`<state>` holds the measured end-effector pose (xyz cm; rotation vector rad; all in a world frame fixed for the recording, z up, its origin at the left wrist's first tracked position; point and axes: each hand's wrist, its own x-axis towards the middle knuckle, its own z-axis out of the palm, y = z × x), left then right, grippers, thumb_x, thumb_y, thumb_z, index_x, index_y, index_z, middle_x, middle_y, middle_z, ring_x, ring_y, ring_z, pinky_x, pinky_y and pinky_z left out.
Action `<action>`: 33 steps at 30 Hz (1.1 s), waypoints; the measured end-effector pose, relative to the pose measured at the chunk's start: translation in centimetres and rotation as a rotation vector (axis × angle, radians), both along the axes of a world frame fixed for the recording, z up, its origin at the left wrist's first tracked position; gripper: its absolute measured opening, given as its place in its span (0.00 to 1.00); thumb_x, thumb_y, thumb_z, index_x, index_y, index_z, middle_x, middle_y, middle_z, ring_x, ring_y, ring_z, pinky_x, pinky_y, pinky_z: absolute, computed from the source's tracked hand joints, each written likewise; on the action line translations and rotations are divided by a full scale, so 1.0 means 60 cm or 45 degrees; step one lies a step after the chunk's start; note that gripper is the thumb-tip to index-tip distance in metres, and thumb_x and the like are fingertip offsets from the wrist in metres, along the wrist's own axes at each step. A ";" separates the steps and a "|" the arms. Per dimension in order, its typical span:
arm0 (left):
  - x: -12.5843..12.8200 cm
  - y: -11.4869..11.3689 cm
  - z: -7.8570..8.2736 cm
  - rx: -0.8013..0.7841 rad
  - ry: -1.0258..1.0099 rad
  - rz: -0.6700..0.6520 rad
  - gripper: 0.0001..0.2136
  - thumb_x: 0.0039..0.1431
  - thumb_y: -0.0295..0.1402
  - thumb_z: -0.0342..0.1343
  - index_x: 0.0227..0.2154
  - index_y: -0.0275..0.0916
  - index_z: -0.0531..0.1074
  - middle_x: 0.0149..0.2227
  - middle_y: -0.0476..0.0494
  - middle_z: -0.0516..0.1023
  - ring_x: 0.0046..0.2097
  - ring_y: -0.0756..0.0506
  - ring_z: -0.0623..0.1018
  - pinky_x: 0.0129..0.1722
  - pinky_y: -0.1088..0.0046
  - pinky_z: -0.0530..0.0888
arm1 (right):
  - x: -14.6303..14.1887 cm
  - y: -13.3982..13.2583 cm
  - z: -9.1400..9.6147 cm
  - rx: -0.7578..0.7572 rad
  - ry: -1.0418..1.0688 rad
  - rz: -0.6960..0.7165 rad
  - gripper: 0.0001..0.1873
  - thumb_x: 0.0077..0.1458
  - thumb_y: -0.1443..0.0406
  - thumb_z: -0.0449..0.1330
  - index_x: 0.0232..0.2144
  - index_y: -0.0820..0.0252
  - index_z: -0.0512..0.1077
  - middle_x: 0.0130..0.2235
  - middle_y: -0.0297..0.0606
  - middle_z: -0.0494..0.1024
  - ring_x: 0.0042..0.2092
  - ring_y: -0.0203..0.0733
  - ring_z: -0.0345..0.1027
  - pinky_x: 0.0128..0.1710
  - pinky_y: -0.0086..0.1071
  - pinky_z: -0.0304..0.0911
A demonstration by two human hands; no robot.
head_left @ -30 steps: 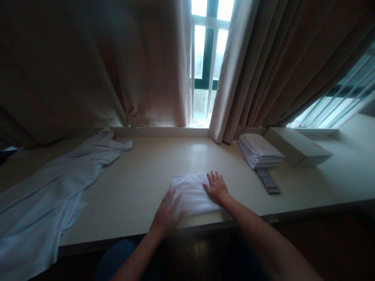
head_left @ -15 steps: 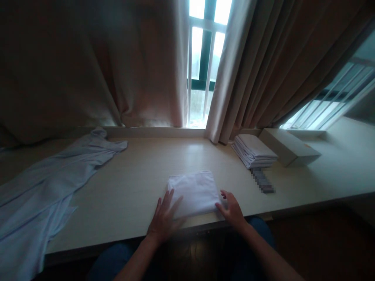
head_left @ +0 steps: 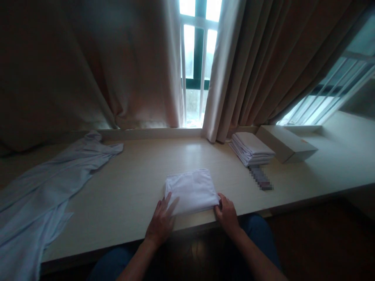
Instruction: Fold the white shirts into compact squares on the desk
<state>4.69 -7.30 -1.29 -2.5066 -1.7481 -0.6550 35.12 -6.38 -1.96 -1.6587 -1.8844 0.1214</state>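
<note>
Drawn back since a second ago, the person's right hand (head_left: 228, 214) has left the far right part of a flat, folded rectangle of white cloth (head_left: 191, 189) and come to its near right corner. That cloth lies on a pale, wood-grained tabletop (head_left: 131, 187), close to the front edge and between the two hands, probably so that both reach it without stretching. Thumb and fingers of the right hand are half-curled about the corner; from where I stand, I cannot tell whether they pinch it. Opposite, the left hand (head_left: 160, 222) is loosely spread, fingertips at the near left corner, gripping nothing; it seems to steady that side. Far right, a neat stack of folded white cloths (head_left: 252, 144) sits beside a pale, oblong box (head_left: 288, 144), well apart from the hands, perhaps so its layers stay undisturbed. Just nearer lies a small, dark, narrow item (head_left: 260, 178), its details blurred. At left, a rumpled length of white fabric (head_left: 58, 175) drapes past the near edge, out of the hands' way.
</note>
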 end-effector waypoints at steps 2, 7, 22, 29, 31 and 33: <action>-0.001 0.002 -0.006 -0.004 0.013 0.006 0.36 0.53 0.19 0.44 0.65 0.49 0.50 0.69 0.46 0.46 0.68 0.39 0.52 0.64 0.50 0.57 | 0.007 -0.002 -0.005 0.030 -0.088 0.078 0.22 0.58 0.67 0.51 0.55 0.62 0.62 0.40 0.45 0.73 0.40 0.47 0.66 0.42 0.40 0.62; -0.005 0.004 -0.021 -0.022 0.050 0.013 0.38 0.50 0.15 0.42 0.65 0.48 0.51 0.68 0.46 0.50 0.68 0.40 0.52 0.64 0.51 0.57 | 0.022 -0.006 -0.012 0.067 -0.231 0.274 0.20 0.59 0.70 0.48 0.54 0.64 0.63 0.37 0.43 0.72 0.40 0.47 0.63 0.42 0.40 0.61; 0.003 -0.009 -0.024 0.002 0.047 0.012 0.39 0.50 0.14 0.41 0.65 0.49 0.50 0.68 0.46 0.52 0.68 0.41 0.52 0.64 0.52 0.58 | 0.026 -0.030 0.009 0.013 -0.142 0.223 0.21 0.54 0.72 0.51 0.49 0.56 0.71 0.32 0.38 0.69 0.37 0.44 0.62 0.38 0.35 0.58; 0.038 -0.040 0.033 0.049 0.094 0.106 0.34 0.53 0.22 0.47 0.64 0.47 0.54 0.69 0.43 0.48 0.69 0.34 0.42 0.63 0.39 0.49 | 0.017 -0.028 0.065 0.079 -0.012 0.149 0.19 0.56 0.68 0.51 0.49 0.55 0.71 0.43 0.43 0.71 0.45 0.48 0.64 0.46 0.41 0.61; 0.060 -0.033 0.053 0.054 0.102 0.033 0.31 0.57 0.27 0.47 0.65 0.43 0.53 0.69 0.41 0.48 0.69 0.36 0.45 0.64 0.43 0.49 | -0.007 -0.010 0.082 0.083 -0.018 0.134 0.19 0.61 0.66 0.47 0.51 0.57 0.70 0.46 0.45 0.72 0.49 0.48 0.63 0.51 0.43 0.59; 0.085 -0.019 0.058 0.056 0.093 -0.012 0.28 0.61 0.33 0.47 0.64 0.42 0.54 0.68 0.40 0.51 0.69 0.38 0.49 0.64 0.47 0.52 | -0.036 0.012 0.093 0.051 -0.092 0.147 0.21 0.64 0.63 0.45 0.54 0.58 0.68 0.52 0.46 0.71 0.55 0.48 0.61 0.57 0.44 0.55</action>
